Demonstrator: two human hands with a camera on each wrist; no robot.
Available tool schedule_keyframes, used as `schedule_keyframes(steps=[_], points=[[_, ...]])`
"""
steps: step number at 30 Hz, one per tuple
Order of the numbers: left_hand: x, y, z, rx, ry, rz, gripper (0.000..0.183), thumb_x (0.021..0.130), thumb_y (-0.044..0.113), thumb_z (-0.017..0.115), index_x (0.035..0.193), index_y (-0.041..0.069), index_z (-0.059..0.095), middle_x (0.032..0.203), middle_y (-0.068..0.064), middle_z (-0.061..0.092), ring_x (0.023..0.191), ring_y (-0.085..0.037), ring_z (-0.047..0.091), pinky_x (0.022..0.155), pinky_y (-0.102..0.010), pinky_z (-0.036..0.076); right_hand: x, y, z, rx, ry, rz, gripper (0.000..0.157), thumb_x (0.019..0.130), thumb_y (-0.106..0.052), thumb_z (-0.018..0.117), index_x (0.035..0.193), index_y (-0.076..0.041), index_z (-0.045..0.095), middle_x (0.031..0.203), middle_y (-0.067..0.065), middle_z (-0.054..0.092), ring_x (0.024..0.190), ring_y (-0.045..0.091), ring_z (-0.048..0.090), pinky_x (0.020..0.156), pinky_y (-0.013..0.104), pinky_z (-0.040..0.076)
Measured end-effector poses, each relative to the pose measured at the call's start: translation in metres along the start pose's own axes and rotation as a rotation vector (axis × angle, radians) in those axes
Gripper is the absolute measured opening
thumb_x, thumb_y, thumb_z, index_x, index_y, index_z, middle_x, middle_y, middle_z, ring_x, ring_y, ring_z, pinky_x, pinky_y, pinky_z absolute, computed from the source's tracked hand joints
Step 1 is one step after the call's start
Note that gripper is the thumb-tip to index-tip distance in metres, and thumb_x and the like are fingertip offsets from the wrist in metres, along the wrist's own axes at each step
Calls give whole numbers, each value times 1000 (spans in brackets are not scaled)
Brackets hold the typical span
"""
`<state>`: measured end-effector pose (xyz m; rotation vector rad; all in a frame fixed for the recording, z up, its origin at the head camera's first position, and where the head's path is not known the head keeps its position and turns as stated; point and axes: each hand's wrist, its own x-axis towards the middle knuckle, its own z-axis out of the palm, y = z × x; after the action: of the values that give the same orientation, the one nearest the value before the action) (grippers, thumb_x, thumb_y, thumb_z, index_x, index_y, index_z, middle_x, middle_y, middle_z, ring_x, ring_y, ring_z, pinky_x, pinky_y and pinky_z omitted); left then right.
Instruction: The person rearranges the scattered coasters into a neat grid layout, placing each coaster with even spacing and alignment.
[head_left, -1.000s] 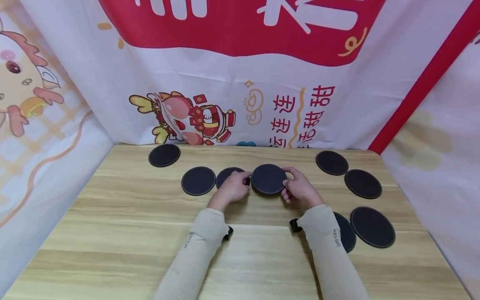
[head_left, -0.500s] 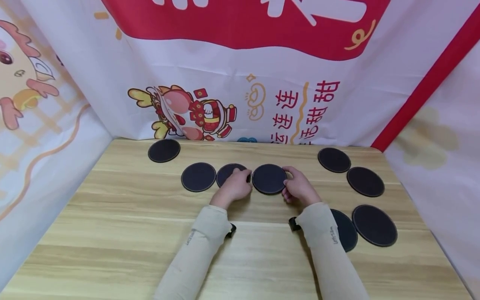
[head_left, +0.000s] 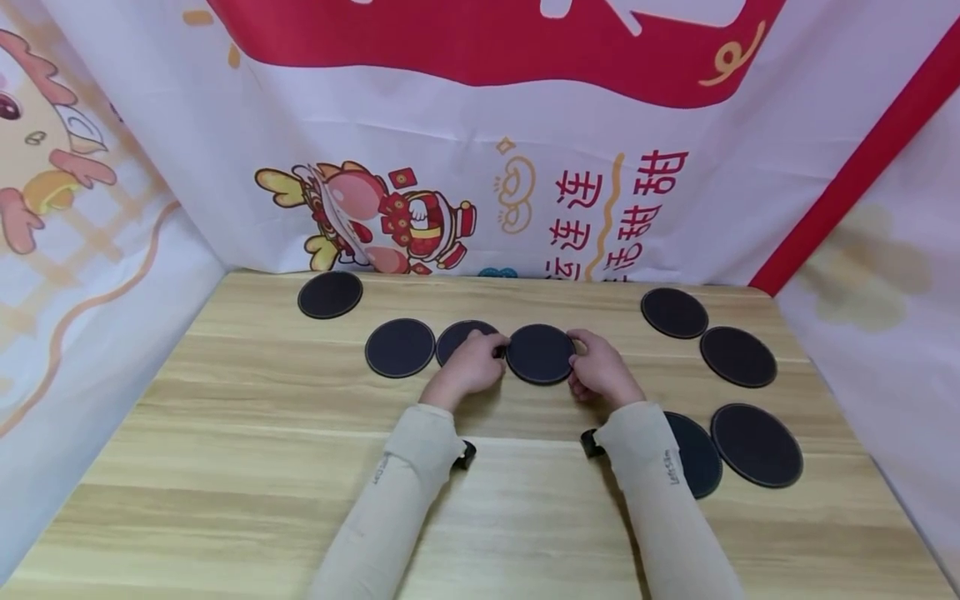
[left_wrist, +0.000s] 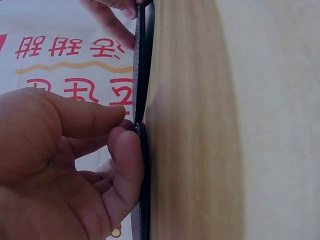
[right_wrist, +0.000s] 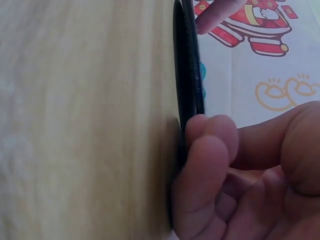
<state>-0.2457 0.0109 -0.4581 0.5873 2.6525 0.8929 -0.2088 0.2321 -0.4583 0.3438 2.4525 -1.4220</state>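
Between my two hands, near the back of the table, a round black coaster (head_left: 540,354) lies low over the wood. My right hand (head_left: 602,368) pinches its right edge with thumb and curled fingers. At its left edge, my left hand (head_left: 472,368) has thumb and fingertips closed in, as the left wrist view shows at the meeting of two coaster edges. Partly covered by that hand is a second coaster (head_left: 456,336), side by side with a third coaster (head_left: 400,348). In the right wrist view the held coaster (right_wrist: 189,65) shows edge-on, with a gap beneath it.
Another coaster (head_left: 330,295) lies at the back left. On the right are two touching coasters (head_left: 738,357) and, nearer, another pair (head_left: 757,445), partly under my right sleeve (head_left: 648,467). A printed cloth (head_left: 420,117) hangs behind the wooden table (head_left: 225,467).
The coaster between my hands, tilted and raised a second ago, has come down flatter toward the table beside its neighbour. The hands have stayed nearly in place; the head view has shifted slightly.
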Motion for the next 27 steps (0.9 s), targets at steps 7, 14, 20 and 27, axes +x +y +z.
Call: schedule_keyframes(steps=[7, 14, 20, 27], points=[[0, 1, -1, -10, -10, -7, 47, 98, 11, 58, 145, 11, 57, 127, -14, 56, 105, -25, 50, 94, -38, 44, 0, 2, -6, 26, 41, -12, 61, 93, 8, 36, 153, -4, 38, 74, 16, 63, 54, 20, 59, 51, 34, 55], [-1, -1, -3, -18, -19, -8, 48, 97, 11, 59, 145, 11, 56, 127, -15, 55, 106, -25, 50, 94, -38, 44, -2, 2, -14, 51, 105, 14, 66, 88, 12, 41, 153, -2, 38, 92, 23, 65, 58, 21, 63, 53, 35, 55], [-1, -1, -7, -23, -24, -9, 48, 98, 12, 59, 145, 11, 56, 129, -15, 54, 108, -25, 50, 94, -38, 44, -3, -4, -15, 58, 111, -1, 64, 88, 12, 41, 151, -1, 41, 89, 20, 66, 59, 21, 63, 55, 34, 55], [-7, -8, -26, -212, -103, 18, 49, 101, 10, 57, 148, 2, 49, 100, -12, 63, 71, -20, 59, 63, -31, 51, -10, -7, -23, 43, 81, -30, 63, 88, 12, 45, 150, 1, 41, 85, 21, 67, 59, 23, 64, 58, 37, 57]])
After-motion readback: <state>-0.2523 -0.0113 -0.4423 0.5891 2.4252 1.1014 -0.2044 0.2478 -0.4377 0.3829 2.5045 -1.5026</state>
